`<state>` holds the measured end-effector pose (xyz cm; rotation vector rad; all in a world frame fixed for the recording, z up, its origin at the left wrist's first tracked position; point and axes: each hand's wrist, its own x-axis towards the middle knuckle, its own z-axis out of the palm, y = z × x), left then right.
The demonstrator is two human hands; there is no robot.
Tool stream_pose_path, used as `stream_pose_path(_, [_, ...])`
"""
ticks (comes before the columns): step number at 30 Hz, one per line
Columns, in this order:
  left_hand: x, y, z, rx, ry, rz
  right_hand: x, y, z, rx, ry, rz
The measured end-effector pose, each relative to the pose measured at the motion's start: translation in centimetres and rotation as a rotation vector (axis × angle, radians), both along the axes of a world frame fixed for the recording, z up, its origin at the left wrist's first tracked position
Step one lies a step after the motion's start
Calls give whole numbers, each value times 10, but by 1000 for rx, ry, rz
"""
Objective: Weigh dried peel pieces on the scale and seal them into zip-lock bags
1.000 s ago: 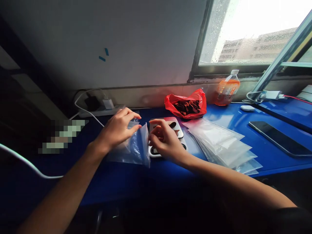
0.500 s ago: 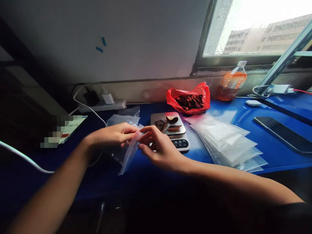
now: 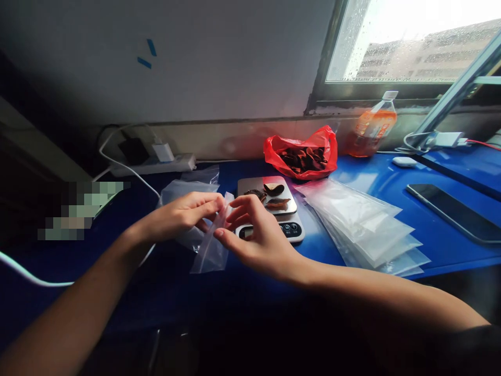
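A clear zip-lock bag (image 3: pixel 211 253) hangs in front of the scale, its top strip up between my two hands. My left hand (image 3: pixel 188 213) pinches the bag near its upper end, thumb against fingers. From the other side, my right hand (image 3: pixel 262 237) has its thumb and curled fingertips on the bag's edge. Just behind my right hand is a small kitchen scale (image 3: pixel 295 219), with several dark dried peel pieces (image 3: pixel 277 203) on its metal plate. My right hand partly hides the scale's display.
A red plastic bag (image 3: pixel 332 149) of dark dried pieces stands behind the scale. Fanned clear bags (image 3: pixel 364 219) lie right of it, then a phone (image 3: pixel 450 211). An orange drink bottle (image 3: pixel 373 130) is by the window. A power strip (image 3: pixel 176 163) with cables lies back left.
The zip-lock bag has turned, its lower part now spreading wider below my hands. My right thumb has come onto the bag. The whole view has shifted slightly.
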<state>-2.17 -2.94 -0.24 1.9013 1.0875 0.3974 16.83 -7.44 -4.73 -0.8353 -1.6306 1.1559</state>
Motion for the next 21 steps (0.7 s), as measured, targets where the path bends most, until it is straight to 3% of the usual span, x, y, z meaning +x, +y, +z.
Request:
stream_pose_path(12, [1, 0, -1, 40, -8, -58, 2, 3, 0, -31, 10, -35])
stream_pose_path(21, [1, -3, 4, 190, 101, -110, 2, 2, -1, -31, 16, -17])
